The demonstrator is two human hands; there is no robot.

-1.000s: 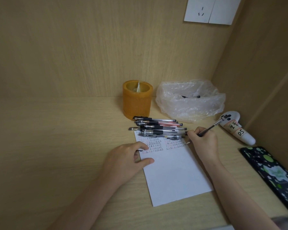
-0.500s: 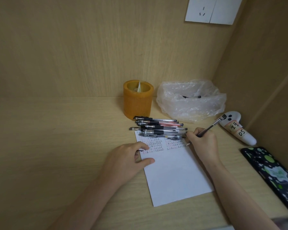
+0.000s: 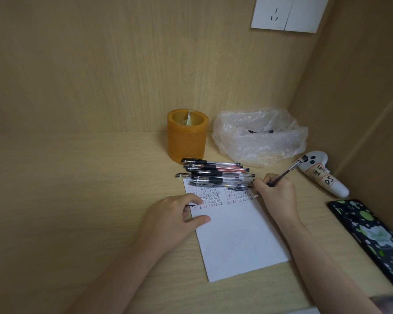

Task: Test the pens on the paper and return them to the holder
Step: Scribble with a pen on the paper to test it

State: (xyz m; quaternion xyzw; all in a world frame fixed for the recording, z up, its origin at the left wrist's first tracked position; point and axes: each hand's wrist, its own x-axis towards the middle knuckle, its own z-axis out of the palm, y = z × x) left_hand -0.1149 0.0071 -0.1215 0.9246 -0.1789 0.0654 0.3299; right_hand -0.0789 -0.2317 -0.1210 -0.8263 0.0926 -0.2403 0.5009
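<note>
A white sheet of paper [image 3: 236, 241] lies on the wooden desk, its top part covered with rows of small black and red marks. Several pens [image 3: 213, 174] lie in a pile across the paper's top edge. Behind them stands the orange cylindrical holder [image 3: 187, 138]. My right hand [image 3: 276, 192] grips a dark pen [image 3: 288, 172] in a writing hold, its tip at the paper's right edge. My left hand [image 3: 175, 217] presses the paper's left edge, and a small black pen cap [image 3: 190, 205] shows between its curled fingers.
A crumpled clear plastic bag [image 3: 259, 137] with small dark bits sits right of the holder. A white controller with handwritten labels [image 3: 322, 174] lies near the right wall. A black phone with green dots [image 3: 372, 241] rests at the desk's right edge. Walls close the back and right.
My right hand has shifted slightly left along the written rows with the pen. My left hand and the paper have stayed where they were.
</note>
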